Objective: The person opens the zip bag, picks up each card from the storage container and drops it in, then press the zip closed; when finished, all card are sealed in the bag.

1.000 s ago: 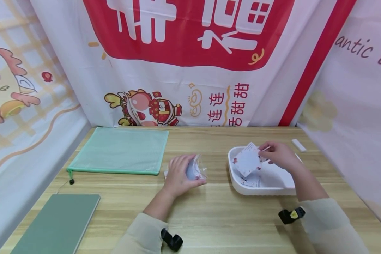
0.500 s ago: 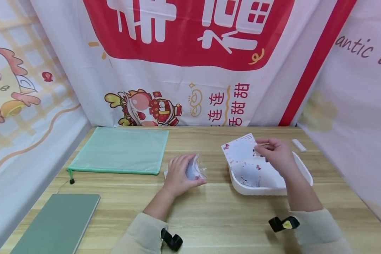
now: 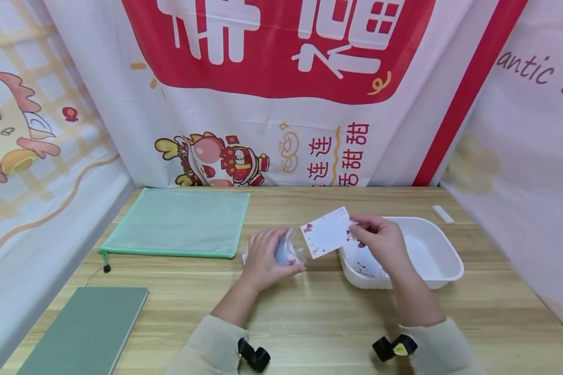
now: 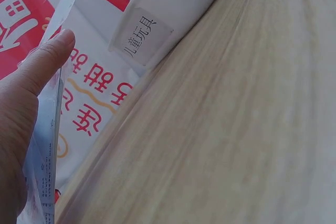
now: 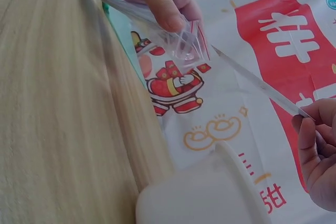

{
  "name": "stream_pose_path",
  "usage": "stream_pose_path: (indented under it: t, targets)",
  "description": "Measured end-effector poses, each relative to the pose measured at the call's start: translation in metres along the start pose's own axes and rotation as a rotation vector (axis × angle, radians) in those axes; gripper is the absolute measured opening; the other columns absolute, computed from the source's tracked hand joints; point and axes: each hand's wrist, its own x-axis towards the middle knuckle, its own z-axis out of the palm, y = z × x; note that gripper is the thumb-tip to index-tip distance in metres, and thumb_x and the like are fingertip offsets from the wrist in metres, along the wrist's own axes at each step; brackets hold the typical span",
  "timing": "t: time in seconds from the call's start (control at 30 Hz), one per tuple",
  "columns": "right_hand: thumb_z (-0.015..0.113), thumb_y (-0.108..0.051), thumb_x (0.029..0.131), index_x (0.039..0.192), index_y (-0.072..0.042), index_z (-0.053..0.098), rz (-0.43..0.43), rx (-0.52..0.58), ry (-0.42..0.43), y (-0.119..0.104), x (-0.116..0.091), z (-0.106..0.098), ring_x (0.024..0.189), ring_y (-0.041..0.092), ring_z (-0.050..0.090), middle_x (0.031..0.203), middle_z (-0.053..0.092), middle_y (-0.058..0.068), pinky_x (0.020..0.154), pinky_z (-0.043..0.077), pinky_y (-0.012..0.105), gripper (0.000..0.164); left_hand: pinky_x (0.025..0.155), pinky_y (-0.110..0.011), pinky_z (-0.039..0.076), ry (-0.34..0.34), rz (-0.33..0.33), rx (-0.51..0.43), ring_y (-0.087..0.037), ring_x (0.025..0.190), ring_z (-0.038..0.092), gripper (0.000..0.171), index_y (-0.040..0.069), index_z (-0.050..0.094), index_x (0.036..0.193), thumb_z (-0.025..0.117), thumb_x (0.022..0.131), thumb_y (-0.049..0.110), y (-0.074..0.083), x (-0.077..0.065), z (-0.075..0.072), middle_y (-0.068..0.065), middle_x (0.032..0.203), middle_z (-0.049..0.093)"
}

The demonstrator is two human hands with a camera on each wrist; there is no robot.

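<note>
My left hand (image 3: 265,260) grips a clear zip bag (image 5: 184,48) with printed cards inside, its mouth facing right and gaping. In the left wrist view, the thumb (image 4: 52,59) presses along the bag's side. My right hand (image 3: 382,242) pinches a white card (image 3: 326,234) with small printed figures by its right edge. The card's left end is right at the bag's mouth, tilted above the table. Below and behind my right hand stands a white plastic basin (image 3: 443,268), where another printed card (image 3: 368,264) lies at the left end.
A mint mesh zip pouch (image 3: 178,224) lies at the back left, and a grey-green notebook (image 3: 84,328) at the front left. Beyond the basin is a small white block (image 3: 443,214). A printed cloth (image 3: 281,140) hangs along the table's back edge.
My right hand has lifted the card out of the basin and carried it left to the bag's mouth. The left hand and bag have stayed in place.
</note>
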Motion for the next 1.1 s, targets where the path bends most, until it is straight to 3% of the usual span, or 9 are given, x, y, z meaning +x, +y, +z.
stream_pose_path:
  t: [0.43, 0.87, 1.1]
  targets:
    - [0.067, -0.022, 0.092, 0.125, -0.007, 0.066, 0.066, -0.071, -0.058, 0.000, 0.007, 0.016, 0.072, 0.014, 0.060, 0.094, 0.070, 0.007, 0.070, 0.055, 0.024, 0.037, 0.104, -0.050, 0.034, -0.020, 0.037, -0.001, -0.028, 0.124, 0.051, 0.094, 0.011, 0.053, 0.136, 0.088, 0.060, 0.054, -0.002, 0.000, 0.001, -0.007, 0.132, 0.060]
    - [0.066, -0.017, 0.091, 0.124, -0.003, 0.067, 0.031, -0.047, -0.046, 0.002, 0.006, 0.028, 0.071, 0.012, 0.060, 0.094, 0.070, 0.010, 0.066, 0.054, 0.020, 0.035, 0.103, -0.047, 0.034, -0.047, 0.030, -0.012, -0.027, 0.123, 0.051, 0.097, 0.011, 0.052, 0.137, 0.086, 0.059, 0.057, -0.001, 0.001, 0.001, -0.006, 0.133, 0.059]
    - [0.069, -0.012, 0.089, 0.119, 0.000, 0.069, -0.014, -0.008, -0.044, 0.006, 0.001, 0.041, 0.066, 0.014, 0.060, 0.083, 0.068, 0.005, 0.061, 0.053, 0.023, 0.032, 0.102, -0.046, 0.035, -0.032, 0.022, 0.010, -0.027, 0.123, 0.051, 0.094, 0.015, 0.051, 0.138, 0.085, 0.061, 0.057, -0.001, 0.001, 0.001, -0.005, 0.133, 0.059]
